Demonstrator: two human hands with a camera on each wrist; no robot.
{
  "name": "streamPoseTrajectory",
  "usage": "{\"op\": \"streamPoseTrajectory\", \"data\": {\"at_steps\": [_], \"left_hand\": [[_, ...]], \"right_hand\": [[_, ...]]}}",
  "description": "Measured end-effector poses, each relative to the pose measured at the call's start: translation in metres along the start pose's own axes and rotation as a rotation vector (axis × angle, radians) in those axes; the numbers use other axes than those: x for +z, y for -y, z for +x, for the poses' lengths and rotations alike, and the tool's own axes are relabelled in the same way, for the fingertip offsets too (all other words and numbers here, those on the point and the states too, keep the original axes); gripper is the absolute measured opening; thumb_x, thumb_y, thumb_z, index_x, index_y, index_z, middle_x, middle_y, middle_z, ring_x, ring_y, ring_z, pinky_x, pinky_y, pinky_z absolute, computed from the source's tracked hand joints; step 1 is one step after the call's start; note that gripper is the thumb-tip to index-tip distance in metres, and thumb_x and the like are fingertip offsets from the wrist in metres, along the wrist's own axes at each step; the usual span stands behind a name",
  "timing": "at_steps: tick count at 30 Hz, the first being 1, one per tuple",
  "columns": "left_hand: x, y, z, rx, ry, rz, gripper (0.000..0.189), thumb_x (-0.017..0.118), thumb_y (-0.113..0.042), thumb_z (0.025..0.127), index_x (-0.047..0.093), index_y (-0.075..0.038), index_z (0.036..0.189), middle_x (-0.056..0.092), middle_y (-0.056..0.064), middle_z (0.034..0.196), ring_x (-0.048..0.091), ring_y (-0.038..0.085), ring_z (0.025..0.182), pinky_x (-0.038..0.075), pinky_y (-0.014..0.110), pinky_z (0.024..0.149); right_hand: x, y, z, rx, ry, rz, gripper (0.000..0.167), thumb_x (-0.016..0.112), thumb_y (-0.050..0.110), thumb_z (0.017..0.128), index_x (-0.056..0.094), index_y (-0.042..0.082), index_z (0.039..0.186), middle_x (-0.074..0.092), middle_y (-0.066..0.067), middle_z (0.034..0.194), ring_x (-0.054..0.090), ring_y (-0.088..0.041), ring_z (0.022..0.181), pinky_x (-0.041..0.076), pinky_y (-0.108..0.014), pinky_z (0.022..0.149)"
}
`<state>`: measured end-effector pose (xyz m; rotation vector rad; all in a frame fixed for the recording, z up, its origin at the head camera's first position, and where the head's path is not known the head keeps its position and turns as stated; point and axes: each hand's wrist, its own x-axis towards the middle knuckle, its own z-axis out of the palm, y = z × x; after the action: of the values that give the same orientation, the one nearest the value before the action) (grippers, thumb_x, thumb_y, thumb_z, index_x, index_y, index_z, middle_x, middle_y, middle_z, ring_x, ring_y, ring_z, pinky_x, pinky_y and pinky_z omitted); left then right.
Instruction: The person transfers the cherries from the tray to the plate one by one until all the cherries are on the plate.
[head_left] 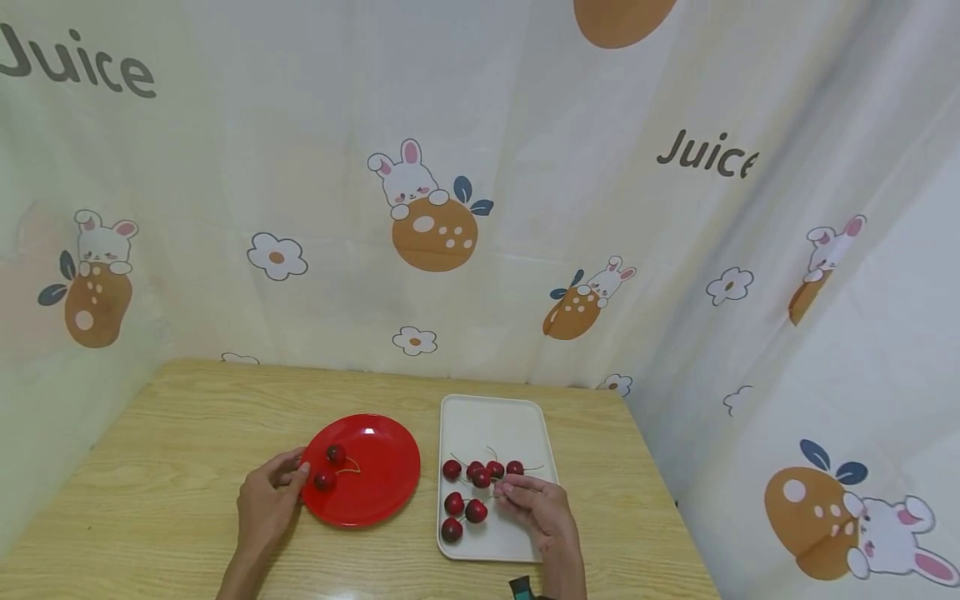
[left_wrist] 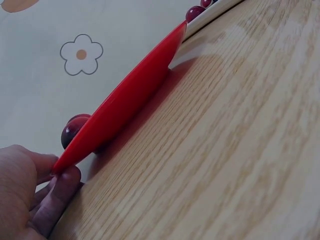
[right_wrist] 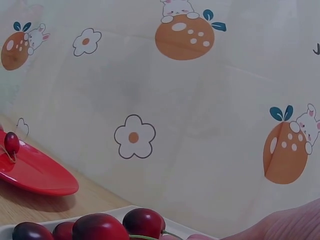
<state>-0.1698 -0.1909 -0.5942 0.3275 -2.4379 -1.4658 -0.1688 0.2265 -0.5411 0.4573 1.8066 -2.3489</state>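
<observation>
My left hand (head_left: 272, 497) grips the left rim of a round red plate (head_left: 382, 483), thumb on top and fingers underneath. In the left wrist view the plate (left_wrist: 125, 105) looks tilted. Two cherries (head_left: 330, 468) with stems lie on its left part. My right hand (head_left: 542, 507) is over a cream rectangular tray (head_left: 495, 421), thumb and forefinger together, pinching the stem of a cherry (head_left: 481, 477). In the right wrist view that stem runs from a large cherry (right_wrist: 100, 229) towards the fingertips, mostly cut off below. Several other cherries (head_left: 453, 503) lie around it on the tray.
Plate and tray stand side by side on a wood-grain table (head_left: 202, 417), with a narrow gap between them. A pale printed curtain (head_left: 322, 167) hangs behind the table and along its sides. A dark and teal item (head_left: 521, 587) shows by the right wrist.
</observation>
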Motion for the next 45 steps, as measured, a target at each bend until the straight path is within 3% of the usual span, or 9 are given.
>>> {"op": "streamPoseTrajectory", "data": {"at_steps": [9, 15, 45], "left_hand": [[0.0, 0.0, 0.001, -0.014, 0.012, 0.01, 0.035, 0.073, -0.02, 0.106, 0.074, -0.01, 0.14, 0.08, 0.015, 0.126, 0.07, -0.003, 0.088, 0.042, 0.01, 0.085], [0.0, -0.001, 0.001, -0.005, 0.001, -0.001, 0.034, 0.073, -0.018, 0.106, 0.075, -0.01, 0.138, 0.081, 0.016, 0.124, 0.067, -0.009, 0.085, 0.035, 0.005, 0.085], [0.0, 0.0, 0.0, -0.006, 0.0, -0.014, 0.033, 0.074, -0.018, 0.105, 0.076, -0.01, 0.137, 0.081, 0.015, 0.123, 0.066, -0.01, 0.084, 0.042, 0.009, 0.08]], "right_hand": [[0.002, -0.001, 0.001, -0.008, 0.015, -0.013, 0.033, 0.07, -0.013, 0.098, 0.064, -0.026, 0.127, 0.084, -0.011, 0.09, 0.082, -0.016, 0.084, 0.066, -0.029, 0.079], [0.004, 0.0, 0.0, -0.007, 0.013, -0.017, 0.031, 0.071, -0.013, 0.097, 0.066, -0.024, 0.125, 0.084, -0.013, 0.092, 0.082, -0.017, 0.085, 0.066, -0.029, 0.079], [0.025, 0.001, 0.0, -0.026, 0.107, -0.014, 0.035, 0.068, -0.014, 0.098, 0.061, -0.028, 0.129, 0.084, -0.013, 0.091, 0.082, -0.016, 0.086, 0.066, -0.028, 0.081]]}}
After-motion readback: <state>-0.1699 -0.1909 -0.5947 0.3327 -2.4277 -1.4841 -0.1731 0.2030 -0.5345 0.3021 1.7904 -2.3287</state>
